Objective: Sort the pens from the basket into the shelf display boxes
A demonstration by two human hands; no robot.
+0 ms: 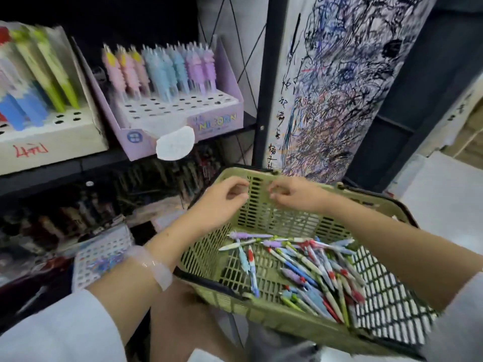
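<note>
Many pens [308,267] still fill the basket [261,320] at lower right, the purple display box [217,118] upper left is part-filled, and the left hand [222,197] and right hand [295,194] hover loosely curled, grasping nothing.

Lower-shelf stock [86,212] too blurred to ID; white display box [52,142] cut off at left edge.

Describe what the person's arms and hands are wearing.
Both hands, left and right, are bare, without gloves or visible rings. White sleeves are pushed up, leaving the forearms uncovered. A translucent, pale bangle circles the left forearm; the right forearm carries nothing.
</note>
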